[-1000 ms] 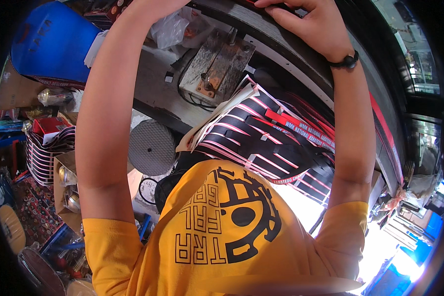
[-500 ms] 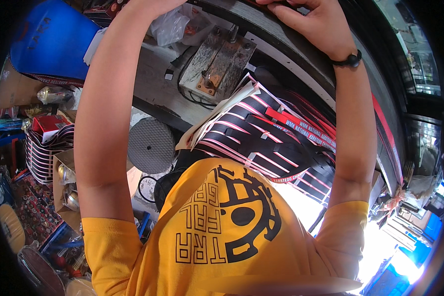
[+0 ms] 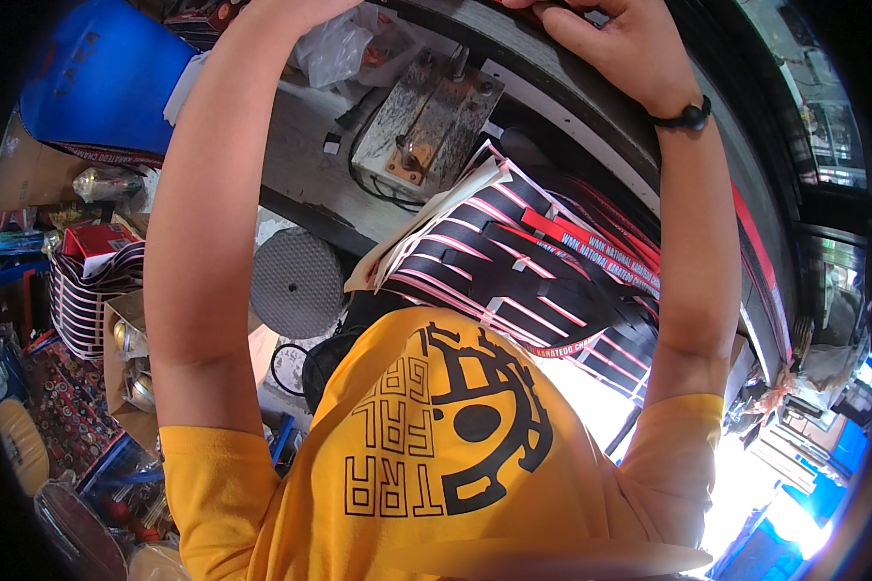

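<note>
My left hand (image 3: 315,10) is at the top edge, above the clear plastic bags; its fingers are cut off by the frame. My right hand (image 3: 635,53) rests at the dark ledge (image 3: 543,68), wearing a black wristband (image 3: 690,118). Its thumb and curled fingers come together near a bit of red at the top edge, and what they hold is hidden. Below my arms lies a bundle of black, white and red printed ribbons (image 3: 475,254) on pale sheets. Loose red ribbons (image 3: 591,242) trail across it beside my right forearm.
A worn metal box (image 3: 426,126) with a switch and cable sits on the grey bench. Clear plastic bags (image 3: 334,44) lie behind it. At left are a blue panel (image 3: 107,77), another ribbon stack (image 3: 77,310) and a cardboard box (image 3: 126,358). A round grey seat (image 3: 295,281) stands below.
My right hand and thumb have shifted very slightly to the right at the ledge. My left arm and the ribbons look almost the same.
</note>
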Available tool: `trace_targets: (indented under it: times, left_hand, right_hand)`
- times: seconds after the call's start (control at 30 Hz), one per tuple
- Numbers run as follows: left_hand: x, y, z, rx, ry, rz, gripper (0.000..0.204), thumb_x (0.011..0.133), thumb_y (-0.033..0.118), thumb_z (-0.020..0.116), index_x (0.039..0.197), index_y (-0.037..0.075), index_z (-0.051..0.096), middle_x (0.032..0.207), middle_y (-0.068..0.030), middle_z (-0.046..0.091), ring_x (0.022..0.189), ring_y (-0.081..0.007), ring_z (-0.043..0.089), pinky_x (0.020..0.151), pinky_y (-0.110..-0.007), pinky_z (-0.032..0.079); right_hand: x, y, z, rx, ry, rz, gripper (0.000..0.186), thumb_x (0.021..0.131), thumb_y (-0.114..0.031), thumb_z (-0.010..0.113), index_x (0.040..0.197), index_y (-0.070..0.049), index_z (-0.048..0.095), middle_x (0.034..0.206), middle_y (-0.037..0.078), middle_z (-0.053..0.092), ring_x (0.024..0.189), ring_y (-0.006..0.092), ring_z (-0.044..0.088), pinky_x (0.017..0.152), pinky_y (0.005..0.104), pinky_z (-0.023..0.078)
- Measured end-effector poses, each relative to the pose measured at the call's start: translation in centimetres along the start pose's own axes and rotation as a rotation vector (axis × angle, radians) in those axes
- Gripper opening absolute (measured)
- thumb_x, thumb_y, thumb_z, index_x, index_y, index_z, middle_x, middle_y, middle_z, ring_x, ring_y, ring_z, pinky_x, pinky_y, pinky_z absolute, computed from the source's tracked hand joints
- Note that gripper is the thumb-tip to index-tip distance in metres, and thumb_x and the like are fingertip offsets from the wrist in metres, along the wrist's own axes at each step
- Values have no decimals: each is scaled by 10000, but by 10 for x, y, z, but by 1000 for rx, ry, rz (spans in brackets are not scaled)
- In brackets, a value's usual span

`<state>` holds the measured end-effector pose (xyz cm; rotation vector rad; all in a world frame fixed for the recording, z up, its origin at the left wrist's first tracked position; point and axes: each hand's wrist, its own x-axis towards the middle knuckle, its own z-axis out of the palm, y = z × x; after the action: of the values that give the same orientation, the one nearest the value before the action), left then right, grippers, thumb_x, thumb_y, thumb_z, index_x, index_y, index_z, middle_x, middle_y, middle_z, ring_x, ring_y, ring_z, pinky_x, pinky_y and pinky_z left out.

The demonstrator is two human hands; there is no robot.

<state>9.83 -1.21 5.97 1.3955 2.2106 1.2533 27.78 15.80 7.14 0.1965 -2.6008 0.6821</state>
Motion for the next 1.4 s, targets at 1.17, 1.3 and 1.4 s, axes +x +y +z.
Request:
trace_targets:
  times: [1.17,1.3,1.4]
  left_hand:
    - [-5,-5,1,-47,18,101,301,1038,250,574,1069,-4,732,919,-45,735,845,-102,630,787,-286,505]
    - [-4,-5,1,-46,24,102,301,1037,253,576,1071,-1,734,915,-42,735,841,-100,628,784,-284,504]
    - [1,-4,2,-54,12,48,304,1037,259,577,1072,0,735,914,-40,735,839,-98,626,783,-284,504]
  right_hand:
    - [0,-3,0,-43,1,-14,190,763,-74,701,931,-73,790,976,111,706,808,213,678,695,296,528]
    - [-2,3,1,-12,8,-17,208,773,-75,681,949,-73,791,994,128,707,844,232,687,728,305,538]
    - [1,4,3,-40,14,-92,215,774,-72,676,954,-76,793,996,134,706,851,234,686,732,306,538]
